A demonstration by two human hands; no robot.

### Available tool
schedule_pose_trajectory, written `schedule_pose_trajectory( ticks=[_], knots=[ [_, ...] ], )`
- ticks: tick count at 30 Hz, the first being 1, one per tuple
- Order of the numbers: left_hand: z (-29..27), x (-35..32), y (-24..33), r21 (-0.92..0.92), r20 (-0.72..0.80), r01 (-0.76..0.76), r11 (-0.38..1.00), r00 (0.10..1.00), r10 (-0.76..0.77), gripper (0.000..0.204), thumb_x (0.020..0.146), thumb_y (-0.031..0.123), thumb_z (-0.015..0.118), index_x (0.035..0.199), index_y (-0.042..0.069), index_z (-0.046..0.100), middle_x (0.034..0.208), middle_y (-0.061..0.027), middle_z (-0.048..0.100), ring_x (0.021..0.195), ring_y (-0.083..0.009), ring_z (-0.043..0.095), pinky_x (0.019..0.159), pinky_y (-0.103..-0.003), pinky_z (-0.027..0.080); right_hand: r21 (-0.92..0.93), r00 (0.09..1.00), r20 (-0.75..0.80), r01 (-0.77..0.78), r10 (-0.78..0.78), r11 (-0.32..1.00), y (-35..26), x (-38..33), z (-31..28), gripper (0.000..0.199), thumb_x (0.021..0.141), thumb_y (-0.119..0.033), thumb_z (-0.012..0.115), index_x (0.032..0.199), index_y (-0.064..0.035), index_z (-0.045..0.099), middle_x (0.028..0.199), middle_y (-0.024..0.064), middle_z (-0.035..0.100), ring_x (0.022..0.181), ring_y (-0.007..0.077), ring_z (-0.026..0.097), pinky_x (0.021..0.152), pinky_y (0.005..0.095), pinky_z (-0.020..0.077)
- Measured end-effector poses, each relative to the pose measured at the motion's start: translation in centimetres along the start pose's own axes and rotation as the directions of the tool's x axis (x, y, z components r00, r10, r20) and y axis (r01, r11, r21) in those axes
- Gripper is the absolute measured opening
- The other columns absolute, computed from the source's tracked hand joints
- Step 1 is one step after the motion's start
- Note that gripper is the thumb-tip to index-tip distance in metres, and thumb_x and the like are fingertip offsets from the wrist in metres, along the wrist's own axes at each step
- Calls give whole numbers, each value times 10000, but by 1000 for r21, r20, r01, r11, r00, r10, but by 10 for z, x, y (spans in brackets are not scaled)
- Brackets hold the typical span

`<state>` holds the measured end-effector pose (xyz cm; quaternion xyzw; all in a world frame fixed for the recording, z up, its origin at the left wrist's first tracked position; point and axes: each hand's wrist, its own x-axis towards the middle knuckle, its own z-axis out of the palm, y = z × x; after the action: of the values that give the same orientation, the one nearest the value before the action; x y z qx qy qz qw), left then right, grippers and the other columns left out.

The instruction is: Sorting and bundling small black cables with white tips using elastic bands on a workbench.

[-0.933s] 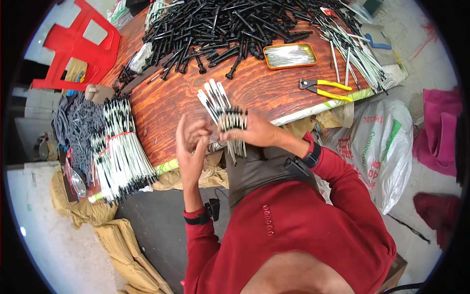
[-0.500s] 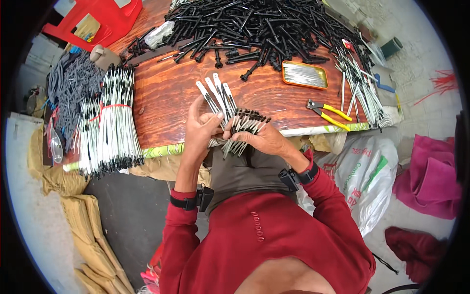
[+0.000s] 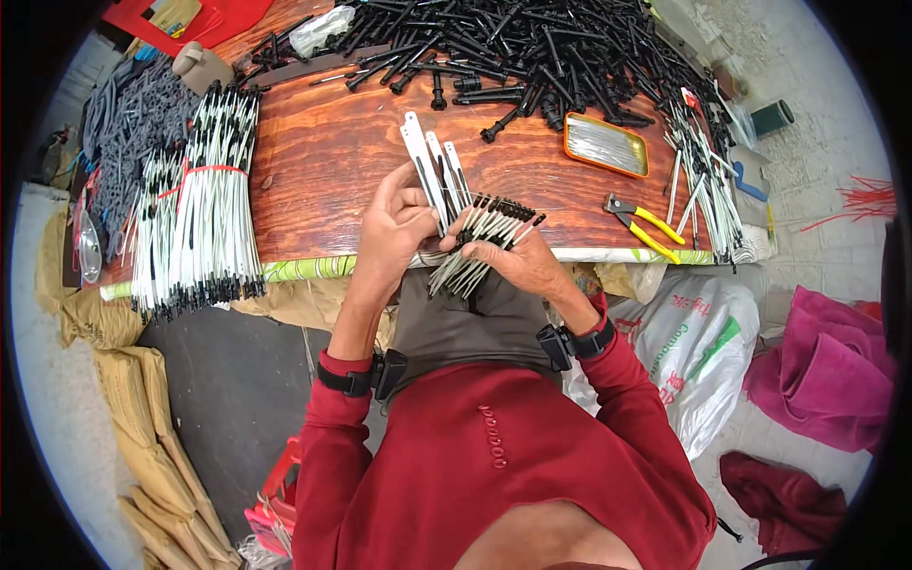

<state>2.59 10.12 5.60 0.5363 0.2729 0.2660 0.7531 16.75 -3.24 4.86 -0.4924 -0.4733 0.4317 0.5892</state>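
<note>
My left hand is closed, thumb against fingers, on several flat white strips with dark slots and small holes at their tips. The strips fan upward, and their lower ends are hidden between the hands. Close beside it on the right, my right hand grips a bundle of thin white rods with black tips, fanned out in a row. Both hands are above the near table edge, almost touching. At far left on the table stand larger bundles of white rods with black ends, tied with a red band.
Black plastic rod-like parts are heaped at the back. To the right are a yellow tray of thin metal pins, yellow-handled pliers and loose white rods. Grey pieces and a beige bottle sit at left.
The white strips now point more upright and appear regrouped, one taller at the left. My left index finger has shifted against them. The whole view has shifted slightly.
</note>
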Motion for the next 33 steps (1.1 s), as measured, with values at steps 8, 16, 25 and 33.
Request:
schedule_pose_trajectory(
  ticks=[8, 16, 25, 33],
  knots=[
    [-7, -2, 4, -82, 36, 179, 980, 984, -176, 359, 901, 12, 618, 1232, -37, 490, 987, -104, 675, 796, -118, 654, 682, -250, 532, -102, 1000, -22, -16, 13, 995, -2, 2, 4, 232, 912, -107, 682, 1103, 3, 607, 966, 49, 706, 935, 139, 657, 842, 304, 532],
    [-1, -4, 5, 72, 3, 125, 990, 992, -126, 342, 902, 68, 660, 1188, -29, 500, 965, -101, 693, 769, -119, 657, 685, -256, 538, -106, 998, -48, -34, 29, 994, 6, -1, 5, 238, 903, -93, 688, 1110, 5, 622, 992, 56, 711, 938, 129, 660, 836, 302, 534],
    [5, -3, 2, 747, -188, -83, 659, 925, 330, 652, 787, 22, 735, 1349, -45, 412, 1055, -151, 601, 875, -192, 656, 667, -335, 535, -175, 999, -45, 6, -14, 984, 8, 6, 9, 219, 884, -116, 720, 1082, -30, 679, 993, 21, 691, 954, 128, 639, 855, 302, 524],
    [-4, -8, 8, 749, 117, -323, 578, 924, 364, 470, 773, -46, 672, 1230, -54, 563, 1088, -177, 578, 958, -320, 628, 785, -421, 509, -397, 999, 12, 35, -32, 917, 3, 9, 6, 245, 884, -127, 724, 1105, -33, 673, 1000, 18, 707, 919, 111, 643, 815, 293, 521]
  ],
)
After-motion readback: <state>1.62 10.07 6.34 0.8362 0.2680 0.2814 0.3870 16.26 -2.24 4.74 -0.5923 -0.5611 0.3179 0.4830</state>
